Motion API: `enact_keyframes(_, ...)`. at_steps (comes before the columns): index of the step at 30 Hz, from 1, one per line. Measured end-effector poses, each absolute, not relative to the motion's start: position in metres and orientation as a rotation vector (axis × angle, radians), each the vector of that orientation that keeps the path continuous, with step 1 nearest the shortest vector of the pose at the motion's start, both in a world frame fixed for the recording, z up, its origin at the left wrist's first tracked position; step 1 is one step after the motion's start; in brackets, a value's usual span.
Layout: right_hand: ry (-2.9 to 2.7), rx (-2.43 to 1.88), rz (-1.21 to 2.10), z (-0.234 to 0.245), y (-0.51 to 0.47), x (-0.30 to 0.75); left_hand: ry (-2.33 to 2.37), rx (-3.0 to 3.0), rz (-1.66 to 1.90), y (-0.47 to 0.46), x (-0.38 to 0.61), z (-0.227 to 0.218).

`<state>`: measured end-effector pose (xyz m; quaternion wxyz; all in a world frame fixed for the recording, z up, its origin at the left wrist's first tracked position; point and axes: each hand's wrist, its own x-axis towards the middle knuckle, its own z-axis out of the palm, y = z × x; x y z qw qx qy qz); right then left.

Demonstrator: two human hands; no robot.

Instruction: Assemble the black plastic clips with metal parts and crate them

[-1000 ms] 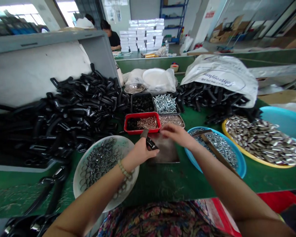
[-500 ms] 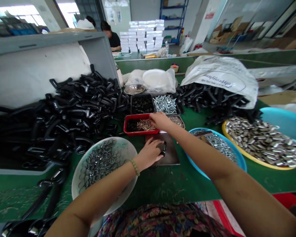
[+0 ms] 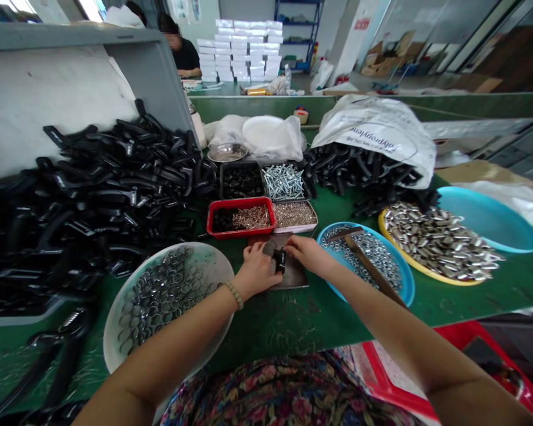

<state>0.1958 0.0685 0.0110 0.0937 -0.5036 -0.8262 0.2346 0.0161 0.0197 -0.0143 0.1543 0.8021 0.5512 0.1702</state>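
My left hand (image 3: 256, 271) is closed around a small black part (image 3: 281, 261) on a dark metal plate (image 3: 293, 280). Part of that piece shows between the thumb and fingers. Close at its right side is my right hand (image 3: 310, 255), its fingertips pinched together at the part. Anything between those fingertips is too small to make out. Just beyond the hands stands a red tray (image 3: 273, 223) with copper-coloured pins (image 3: 254, 218) and black bits. To its right a shallow box holds small brownish metal pieces (image 3: 294, 214).
A hammer (image 3: 366, 260) lies across a blue basin (image 3: 409, 284) of small metal parts. At left are a white bowl (image 3: 111, 331) of metal rings and a heap of black levers (image 3: 115, 189). Screws (image 3: 284, 181) and a yellow basin (image 3: 457, 280) of metal sleeves stand farther out. A person (image 3: 184, 53) sits behind.
My right hand has come back from the red tray to the black part in my left hand. The left hand stays over the plate, and the camera view has shifted.
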Motion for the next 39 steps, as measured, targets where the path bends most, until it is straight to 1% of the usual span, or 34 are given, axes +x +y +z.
enact_keyframes(2,-2.627,-1.510,0.458,0.016,0.067,0.187,1.583,2.291,0.485,0.019,0.016,-0.014)
enact_keyframes(4,-2.734,-1.511,0.301,0.020,0.062,0.177,1.580,2.280,0.471,0.018,0.016,-0.013)
enact_keyframes(9,-2.796,-1.446,0.173,0.024,0.049,0.187,1.598,2.285,0.455,0.018,0.017,-0.011)
enact_keyframes(11,-2.662,-1.616,-0.004,0.023,0.045,0.218,1.597,2.308,0.447,0.018,0.017,-0.011)
enact_keyframes(13,-2.399,-1.994,-0.211,0.020,0.043,0.259,1.592,2.327,0.434,0.018,0.017,-0.012)
enact_keyframes(14,-2.299,-2.189,-0.253,0.018,0.042,0.279,1.592,2.333,0.426,0.019,0.017,-0.012)
enact_keyframes(16,-2.228,-2.430,-0.199,0.014,0.040,0.309,1.604,2.342,0.414,0.019,0.017,-0.013)
enact_keyframes(19,-2.200,-2.476,-0.066,0.016,0.032,0.313,1.599,2.349,0.431,0.020,0.016,-0.015)
enact_keyframes(21,-2.150,-2.350,0.088,0.025,0.022,0.292,1.588,2.332,0.463,0.019,0.016,-0.016)
enact_keyframes(25,-2.217,-1.783,0.630,0.053,0.002,0.236,1.587,2.283,0.526,0.019,0.015,-0.018)
enact_keyframes(27,-2.202,-1.621,0.727,0.061,-0.004,0.218,1.587,2.273,0.528,0.019,0.015,-0.019)
enact_keyframes(32,-2.213,-1.735,0.773,0.055,0.000,0.212,1.592,2.317,0.520,0.018,0.016,-0.018)
enact_keyframes(34,-2.216,-1.801,0.721,0.047,0.002,0.226,1.592,2.344,0.516,0.017,0.016,-0.016)
enact_keyframes(36,-2.154,-1.960,0.531,0.037,0.002,0.247,1.542,2.387,0.498,0.018,0.017,-0.014)
enact_keyframes(39,-2.052,-2.331,0.156,0.023,0.000,0.284,1.431,2.341,0.534,0.023,0.019,-0.010)
